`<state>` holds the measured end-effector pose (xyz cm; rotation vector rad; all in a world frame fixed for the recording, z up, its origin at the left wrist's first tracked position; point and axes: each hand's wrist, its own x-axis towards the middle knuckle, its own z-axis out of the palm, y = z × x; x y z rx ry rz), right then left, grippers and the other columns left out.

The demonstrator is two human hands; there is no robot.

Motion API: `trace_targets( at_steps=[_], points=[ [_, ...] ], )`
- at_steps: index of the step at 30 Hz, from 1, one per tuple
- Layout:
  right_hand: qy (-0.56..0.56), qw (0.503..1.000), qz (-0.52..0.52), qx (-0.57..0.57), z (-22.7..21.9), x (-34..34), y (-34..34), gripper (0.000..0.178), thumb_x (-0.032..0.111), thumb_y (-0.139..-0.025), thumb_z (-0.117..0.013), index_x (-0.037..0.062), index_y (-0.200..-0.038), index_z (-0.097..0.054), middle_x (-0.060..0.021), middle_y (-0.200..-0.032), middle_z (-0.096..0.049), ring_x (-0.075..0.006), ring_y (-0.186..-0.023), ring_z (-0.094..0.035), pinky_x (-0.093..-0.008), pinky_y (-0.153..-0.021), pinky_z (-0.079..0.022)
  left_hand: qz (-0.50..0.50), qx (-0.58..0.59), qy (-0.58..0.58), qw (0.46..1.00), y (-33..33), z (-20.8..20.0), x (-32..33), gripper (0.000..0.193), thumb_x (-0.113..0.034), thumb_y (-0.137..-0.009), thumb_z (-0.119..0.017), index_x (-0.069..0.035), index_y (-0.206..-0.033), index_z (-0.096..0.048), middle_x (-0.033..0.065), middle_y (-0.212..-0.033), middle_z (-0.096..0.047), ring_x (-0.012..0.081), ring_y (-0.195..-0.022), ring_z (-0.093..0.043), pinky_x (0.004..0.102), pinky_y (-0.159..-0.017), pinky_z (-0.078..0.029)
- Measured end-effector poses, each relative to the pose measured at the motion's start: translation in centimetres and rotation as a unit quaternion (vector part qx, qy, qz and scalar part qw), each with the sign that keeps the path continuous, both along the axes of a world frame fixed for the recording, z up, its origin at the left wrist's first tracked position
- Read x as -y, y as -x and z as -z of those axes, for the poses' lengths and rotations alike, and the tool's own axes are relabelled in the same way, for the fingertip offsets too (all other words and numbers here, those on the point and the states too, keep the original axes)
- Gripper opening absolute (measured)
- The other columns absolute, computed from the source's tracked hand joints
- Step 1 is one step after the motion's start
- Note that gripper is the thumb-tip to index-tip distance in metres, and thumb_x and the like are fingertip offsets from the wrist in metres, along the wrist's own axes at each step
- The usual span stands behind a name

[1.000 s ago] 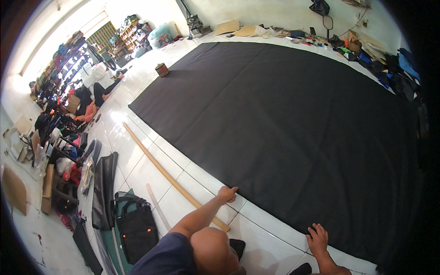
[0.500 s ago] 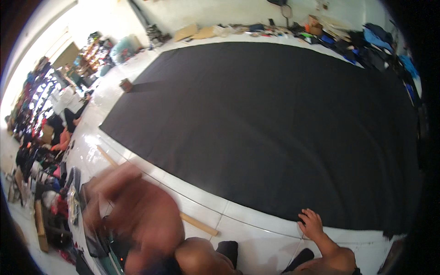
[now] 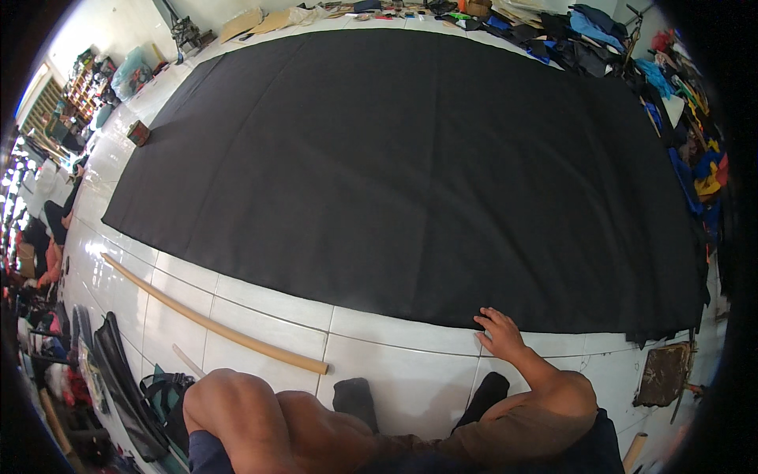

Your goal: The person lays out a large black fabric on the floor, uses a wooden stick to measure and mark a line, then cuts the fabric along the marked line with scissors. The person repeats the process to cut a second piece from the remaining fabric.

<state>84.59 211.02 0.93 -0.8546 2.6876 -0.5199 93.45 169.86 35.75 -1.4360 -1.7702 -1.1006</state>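
Observation:
A large black sheet of fabric [image 3: 379,174] lies spread over the tiled floor, with faint creases across it. At its near edge, right of the middle, is my right hand [image 3: 500,335]. Its fingers are spread at the fabric's border, and nothing shows in its grip. Whether the fingertips press on the cloth or hover just over it, I cannot tell. My left hand is outside the picture; only my bent bare knee [image 3: 229,407] shows at the lower left.
A long tan pole [image 3: 213,325] lies on the white tiles near me. A small can-like block [image 3: 138,133] stands at the fabric's left edge. A worn brown board [image 3: 662,374] is at the right. Piled cloth scraps [image 3: 707,182] line the right side, and clutter fills the left.
My left arm, blurred at the lower left before, has gone out of view, uncovering the pole. My view has shifted rightward and down. My right hand stays at the fabric's near edge.

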Motion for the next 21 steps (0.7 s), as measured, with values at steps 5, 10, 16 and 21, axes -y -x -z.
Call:
trace_targets(
  at_steps=[5, 10, 16, 21],
  points=[
    [0.006, 1.000, 0.001, 0.007, 0.1, -0.2, 0.0, 0.043, 0.026, -0.090, -0.069, 0.0108, -0.130, -0.062, -0.0125, -0.145, -0.052, -0.0324, -0.136, -0.047, -0.0475, -0.109, -0.040, 0.007, 0.006, 0.015, 1.000, -0.9, 0.8, 0.7, 0.037, -0.017, -0.098, -0.050, 0.000, -0.130, -0.051, 0.0171, -0.124, -0.055, 0.0257, -0.111, -0.054, 0.0361, -0.097, -0.042],
    [-0.011, 0.999, 0.009, 0.029, -0.6, 0.2, 0.1, 0.043, 0.024, -0.091, -0.067, 0.0104, -0.131, -0.062, -0.0122, -0.145, -0.051, -0.0323, -0.137, -0.045, -0.0472, -0.112, -0.037, 0.002, 0.009, 0.022, 1.000, -1.3, 1.2, 1.3, 0.039, -0.020, -0.100, -0.048, 0.001, -0.133, -0.050, 0.0181, -0.129, -0.053, 0.0265, -0.116, -0.052, 0.0374, -0.100, -0.040],
    [-0.026, 0.998, 0.010, 0.051, -1.2, 0.4, 0.2, 0.043, 0.024, -0.093, -0.066, 0.0098, -0.133, -0.061, -0.0128, -0.147, -0.050, -0.0318, -0.139, -0.043, -0.0468, -0.115, -0.035, -0.025, 0.005, 0.029, 0.999, -1.9, 0.7, 1.7, 0.042, -0.024, -0.102, -0.045, 0.001, -0.136, -0.048, 0.0193, -0.134, -0.051, 0.0276, -0.121, -0.050, 0.0390, -0.105, -0.038],
    [-0.035, 0.998, 0.014, 0.055, -1.6, 0.2, 0.3, 0.043, 0.025, -0.093, -0.066, 0.0103, -0.133, -0.061, -0.0135, -0.147, -0.049, -0.0315, -0.139, -0.043, -0.0466, -0.115, -0.035, -0.057, -0.011, 0.010, 0.998, -2.6, 0.4, 3.2, 0.045, -0.027, -0.104, -0.043, 0.002, -0.139, -0.047, 0.0202, -0.138, -0.050, 0.0284, -0.126, -0.049, 0.0403, -0.109, -0.036]
  ],
)
